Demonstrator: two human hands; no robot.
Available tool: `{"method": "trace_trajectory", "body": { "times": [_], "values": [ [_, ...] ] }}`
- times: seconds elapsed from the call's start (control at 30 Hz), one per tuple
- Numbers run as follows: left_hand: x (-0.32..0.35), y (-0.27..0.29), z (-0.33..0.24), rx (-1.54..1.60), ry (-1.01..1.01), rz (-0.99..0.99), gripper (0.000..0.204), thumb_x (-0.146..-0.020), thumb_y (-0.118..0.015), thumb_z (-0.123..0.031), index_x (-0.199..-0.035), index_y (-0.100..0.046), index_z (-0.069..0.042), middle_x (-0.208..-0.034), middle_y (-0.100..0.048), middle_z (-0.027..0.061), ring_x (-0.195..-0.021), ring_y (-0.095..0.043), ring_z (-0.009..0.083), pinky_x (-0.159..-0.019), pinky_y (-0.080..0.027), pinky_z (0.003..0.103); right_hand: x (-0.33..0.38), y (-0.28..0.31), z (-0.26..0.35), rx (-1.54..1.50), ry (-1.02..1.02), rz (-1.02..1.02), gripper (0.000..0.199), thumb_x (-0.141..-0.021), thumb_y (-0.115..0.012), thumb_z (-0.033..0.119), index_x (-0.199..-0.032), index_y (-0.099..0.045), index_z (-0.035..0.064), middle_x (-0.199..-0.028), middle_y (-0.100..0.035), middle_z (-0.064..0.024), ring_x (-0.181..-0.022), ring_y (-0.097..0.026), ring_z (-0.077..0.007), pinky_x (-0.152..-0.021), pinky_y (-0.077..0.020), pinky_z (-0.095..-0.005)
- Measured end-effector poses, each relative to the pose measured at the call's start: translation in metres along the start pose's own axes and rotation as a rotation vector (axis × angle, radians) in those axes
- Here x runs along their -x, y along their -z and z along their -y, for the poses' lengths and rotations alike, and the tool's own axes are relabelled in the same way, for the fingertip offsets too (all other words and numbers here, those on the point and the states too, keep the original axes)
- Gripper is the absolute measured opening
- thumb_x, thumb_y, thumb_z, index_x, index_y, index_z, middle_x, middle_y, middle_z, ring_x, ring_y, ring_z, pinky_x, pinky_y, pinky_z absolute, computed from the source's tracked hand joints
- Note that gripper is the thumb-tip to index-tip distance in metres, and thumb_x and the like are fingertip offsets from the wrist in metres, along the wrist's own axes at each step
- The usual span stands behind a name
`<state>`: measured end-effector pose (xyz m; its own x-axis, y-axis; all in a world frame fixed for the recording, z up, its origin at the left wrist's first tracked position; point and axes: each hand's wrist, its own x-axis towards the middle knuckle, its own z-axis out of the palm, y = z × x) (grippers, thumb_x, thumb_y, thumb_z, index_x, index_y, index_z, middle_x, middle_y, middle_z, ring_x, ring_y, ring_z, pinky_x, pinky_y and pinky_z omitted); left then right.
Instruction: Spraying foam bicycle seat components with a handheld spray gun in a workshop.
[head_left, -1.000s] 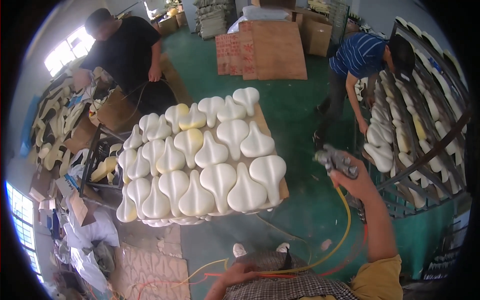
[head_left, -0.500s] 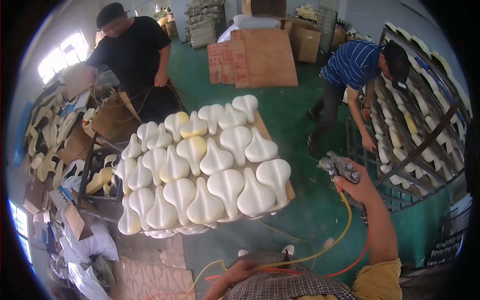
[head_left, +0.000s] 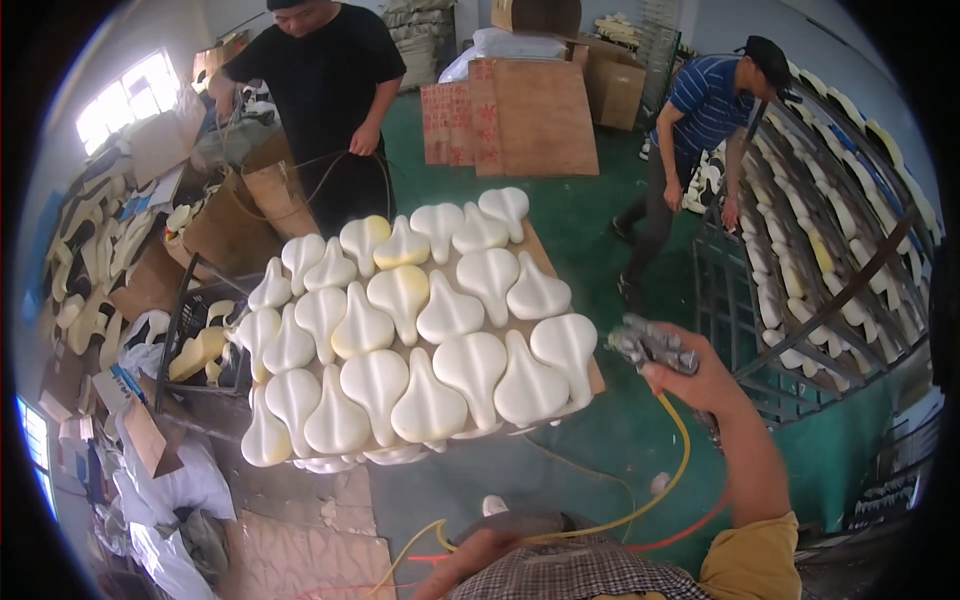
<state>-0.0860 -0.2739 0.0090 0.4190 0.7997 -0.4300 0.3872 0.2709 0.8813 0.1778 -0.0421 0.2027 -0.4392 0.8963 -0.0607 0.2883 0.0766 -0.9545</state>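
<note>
My right hand is wrapped round a grey metal spray gun; its nozzle points left, beside the right edge of the stack. From the gun a yellow hose loops down toward my waist, and a red hose runs lower. My left hand is low in front of my body, by the yellow hose; its fingers are too indistinct to show a grip. Ahead, pale bicycle saddle pads lie in three rows on a brown board, some with yellowish patches. More pads show beneath it.
At the back left a person in black holds a thin cord or hose. A person in a striped shirt stands by a metal rack of pads at right. A black crate and cartons crowd the left side.
The spray gun in my right hand has moved left, closer to the pads. The person in black has shifted right; the person in stripes has straightened up. My view has shifted slightly.
</note>
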Motion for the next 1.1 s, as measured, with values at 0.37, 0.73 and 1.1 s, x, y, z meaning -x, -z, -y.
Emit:
{"method": "trace_trajectory", "body": {
  "times": [0.37, 0.73, 1.1],
  "values": [
    [0.009, -0.044, 0.000, -0.016, 0.076, 0.004, 0.024, -0.088, -0.056, -0.022, -0.099, -0.062, -0.002, -0.091, -0.064, 0.0210, -0.087, -0.062, 0.0297, -0.079, -0.045, 0.038, 0.003, 0.019, -0.022, -0.089, 0.141, -0.138, 0.042, -0.082, -0.064, 0.009, -0.122, -0.052, 0.0025, -0.082, -0.058, -0.0010, -0.061, -0.053, -0.0068, -0.056, -0.0463, -0.0228],
    [0.028, -0.080, -0.021, -0.092, 0.047, -0.016, 0.023, -0.089, -0.054, -0.021, -0.099, -0.063, -0.003, -0.087, -0.064, 0.0199, -0.085, -0.062, 0.0332, -0.078, -0.046, 0.037, 0.108, 0.044, -0.028, -0.017, 0.006, -0.069, 0.045, -0.082, -0.064, 0.010, -0.124, -0.051, 0.0043, -0.082, -0.059, -0.0014, -0.061, -0.054, -0.0078, -0.057, -0.0461, -0.0238],
    [0.031, -0.101, -0.013, -0.272, 0.036, -0.019, 0.024, -0.088, -0.056, -0.024, -0.103, -0.061, -0.006, -0.092, -0.062, 0.0224, -0.089, -0.060, 0.0381, -0.077, -0.046, 0.041, 0.200, 0.064, -0.051, 0.034, -0.075, -0.107, 0.047, -0.080, -0.065, 0.006, -0.125, -0.051, 0.0050, -0.081, -0.059, -0.0009, -0.062, -0.054, -0.0075, -0.057, -0.0464, -0.0243]
  ]
}}
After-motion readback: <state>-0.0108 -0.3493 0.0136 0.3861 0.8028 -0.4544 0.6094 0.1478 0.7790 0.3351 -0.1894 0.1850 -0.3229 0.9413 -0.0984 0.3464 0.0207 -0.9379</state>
